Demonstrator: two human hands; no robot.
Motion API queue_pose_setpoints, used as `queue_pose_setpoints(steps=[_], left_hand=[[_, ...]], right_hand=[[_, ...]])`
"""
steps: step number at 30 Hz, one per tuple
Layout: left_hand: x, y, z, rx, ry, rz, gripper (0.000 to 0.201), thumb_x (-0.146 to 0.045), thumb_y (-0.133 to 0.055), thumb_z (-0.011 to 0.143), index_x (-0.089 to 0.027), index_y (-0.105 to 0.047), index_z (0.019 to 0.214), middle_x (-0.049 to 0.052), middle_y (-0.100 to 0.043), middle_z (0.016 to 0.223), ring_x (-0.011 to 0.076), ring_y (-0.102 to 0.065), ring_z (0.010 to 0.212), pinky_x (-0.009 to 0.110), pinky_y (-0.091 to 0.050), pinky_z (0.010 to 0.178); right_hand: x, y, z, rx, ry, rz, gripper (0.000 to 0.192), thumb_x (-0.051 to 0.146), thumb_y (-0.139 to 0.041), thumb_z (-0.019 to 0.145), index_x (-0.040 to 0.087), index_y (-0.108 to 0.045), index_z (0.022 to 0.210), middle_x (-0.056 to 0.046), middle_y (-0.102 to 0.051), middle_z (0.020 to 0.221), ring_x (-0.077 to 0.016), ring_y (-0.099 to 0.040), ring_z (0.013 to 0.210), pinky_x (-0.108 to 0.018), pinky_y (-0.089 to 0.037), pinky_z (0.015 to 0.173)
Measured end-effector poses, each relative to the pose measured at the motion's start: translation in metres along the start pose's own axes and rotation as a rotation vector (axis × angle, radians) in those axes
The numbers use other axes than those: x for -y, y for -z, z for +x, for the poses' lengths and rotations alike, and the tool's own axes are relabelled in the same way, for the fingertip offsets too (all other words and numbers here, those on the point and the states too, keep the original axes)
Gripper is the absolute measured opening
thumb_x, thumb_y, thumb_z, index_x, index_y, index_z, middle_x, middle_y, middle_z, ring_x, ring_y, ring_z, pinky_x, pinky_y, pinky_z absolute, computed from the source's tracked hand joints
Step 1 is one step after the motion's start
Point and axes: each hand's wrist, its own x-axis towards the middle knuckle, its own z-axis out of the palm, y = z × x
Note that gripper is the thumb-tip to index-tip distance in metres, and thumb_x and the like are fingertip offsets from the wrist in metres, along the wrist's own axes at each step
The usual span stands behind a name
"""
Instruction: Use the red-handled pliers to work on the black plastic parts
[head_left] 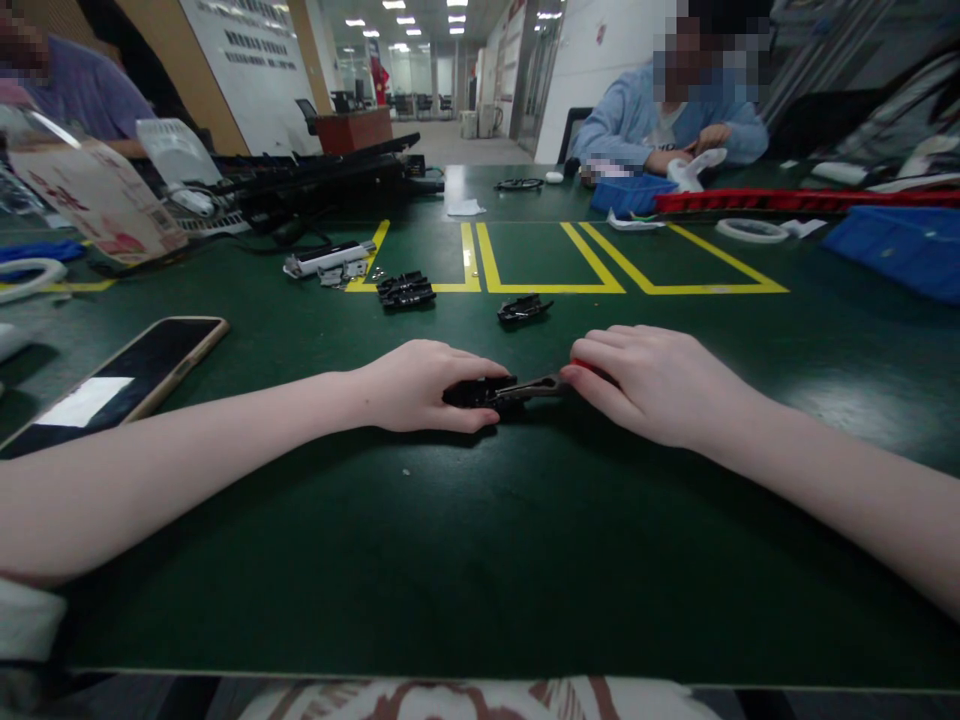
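- While my forearms lie flat on the dark green counter [480, 560], my left hand [420, 385] curls palm-down, clamped on a small black plastic part [471, 392] at mid-counter.
- My right hand [652, 385] is closed around a red-handled tool [579, 367], its dark metal tip [529, 388] touching the part.
- A black smartphone [120, 380] lies well apart, left.

right hand [652, 385] hides the tool's [536, 388] red handle | left hand [424, 385] covers most of the black part [472, 392] | phone [112, 385] cut by left edge
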Motion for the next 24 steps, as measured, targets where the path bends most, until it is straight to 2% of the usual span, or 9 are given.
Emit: queue_pose_setpoints(steps=[15, 24], left_hand=[[-0.0006, -0.0001, -0.0002, -0.017, -0.007, 0.037, 0.047, -0.045, -0.059, 0.092, -0.019, -0.062, 0.132, 0.007, -0.075, 0.107, 0.0181, -0.068, 0.084, 0.025, -0.047, 0.070], [0.0005, 0.0001, -0.0003, -0.007, -0.008, 0.015, 0.047, -0.045, -0.059, 0.093, -0.019, -0.062, 0.132, 0.007, -0.075, 0.108, 0.0173, -0.067, 0.083, 0.025, -0.047, 0.070]], right_hand=[[0.0049, 0.0009, 0.0012, 0.008, 0.001, -0.033, 0.047, 0.043, -0.026, 0.101, 0.019, -0.061, 0.082, -0.009, -0.067, 0.080, -0.0222, -0.060, 0.071, -0.034, -0.041, 0.066], [0.0035, 0.0002, 0.0010, -0.003, 0.007, 0.001, 0.045, 0.044, -0.029, 0.101, 0.019, -0.062, 0.082, -0.008, -0.067, 0.078, -0.0211, -0.060, 0.069, -0.032, -0.041, 0.063]])
